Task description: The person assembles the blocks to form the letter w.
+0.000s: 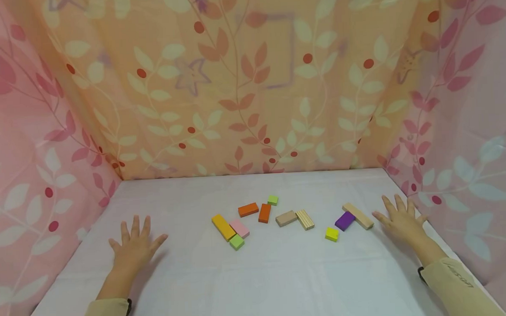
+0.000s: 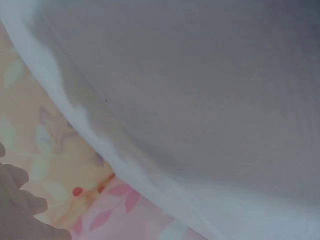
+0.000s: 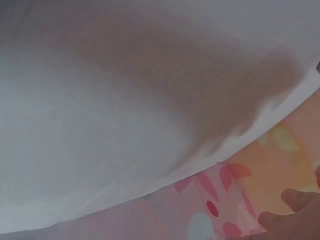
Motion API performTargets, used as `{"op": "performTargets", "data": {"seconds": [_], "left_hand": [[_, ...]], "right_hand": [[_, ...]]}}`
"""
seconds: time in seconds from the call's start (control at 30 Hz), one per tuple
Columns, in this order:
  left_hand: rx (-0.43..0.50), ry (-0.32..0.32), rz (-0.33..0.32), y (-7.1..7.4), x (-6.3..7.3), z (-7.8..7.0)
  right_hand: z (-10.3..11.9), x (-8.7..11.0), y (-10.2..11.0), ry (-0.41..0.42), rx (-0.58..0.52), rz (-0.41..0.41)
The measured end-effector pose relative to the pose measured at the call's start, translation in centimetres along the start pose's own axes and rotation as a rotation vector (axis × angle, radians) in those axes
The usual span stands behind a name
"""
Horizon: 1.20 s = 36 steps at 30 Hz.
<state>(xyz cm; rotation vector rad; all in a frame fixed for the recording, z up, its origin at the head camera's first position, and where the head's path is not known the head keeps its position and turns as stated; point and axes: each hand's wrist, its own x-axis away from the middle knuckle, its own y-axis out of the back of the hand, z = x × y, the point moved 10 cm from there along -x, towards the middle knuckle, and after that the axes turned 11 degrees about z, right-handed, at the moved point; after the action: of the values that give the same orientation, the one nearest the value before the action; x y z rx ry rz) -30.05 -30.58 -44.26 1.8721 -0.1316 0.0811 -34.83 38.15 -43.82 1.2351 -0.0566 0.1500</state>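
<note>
My left hand (image 1: pixel 133 249) is held over the left part of the table with fingers straight and spread, holding nothing. On the far right my right hand (image 1: pixel 403 221) is spread the same way, close to a long natural wood block (image 1: pixel 358 216). A purple block (image 1: pixel 345 221) lies against that long block, and a yellow block (image 1: pixel 331 234) sits just left of them. Nearest the left hand is a group of an orange-yellow block (image 1: pixel 223 227), a pink block (image 1: pixel 240 229) and a light green block (image 1: pixel 237 242). In the wrist views only fingers show at the lower corners.
Mid-table lie two orange blocks (image 1: pixel 248 209), another light green block (image 1: pixel 273 200), a beige block (image 1: pixel 286 218) and a striped wood block (image 1: pixel 305 219). The white-covered table (image 1: pixel 258 289) is bounded by a floral curtain (image 1: pixel 241 83) behind and pink floral curtains at both sides.
</note>
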Motion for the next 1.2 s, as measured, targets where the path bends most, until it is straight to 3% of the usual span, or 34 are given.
{"op": "performTargets", "data": {"seconds": [0.3,0.47,0.63,0.93,1.2], "left_hand": [[0.018,-0.025,0.001,0.0,0.3,-0.8],[-0.001,-0.040,0.006,-0.3,0.8,-1.4],[0.011,-0.069,0.011,-0.6,1.6,-2.6],[-0.065,-0.160,-0.027,-1.3,2.4,-5.4],[-0.104,-0.218,-0.024,-1.5,2.8,-7.9]], "right_hand": [[4.0,0.3,-0.2,0.090,-0.159,-0.061],[7.4,0.9,0.6,0.177,-0.145,-0.134],[11.2,1.5,1.2,0.300,-0.149,-0.151],[18.1,1.4,-0.6,0.479,-0.174,-0.024],[23.3,1.1,-3.6,0.613,-0.240,0.162]]}}
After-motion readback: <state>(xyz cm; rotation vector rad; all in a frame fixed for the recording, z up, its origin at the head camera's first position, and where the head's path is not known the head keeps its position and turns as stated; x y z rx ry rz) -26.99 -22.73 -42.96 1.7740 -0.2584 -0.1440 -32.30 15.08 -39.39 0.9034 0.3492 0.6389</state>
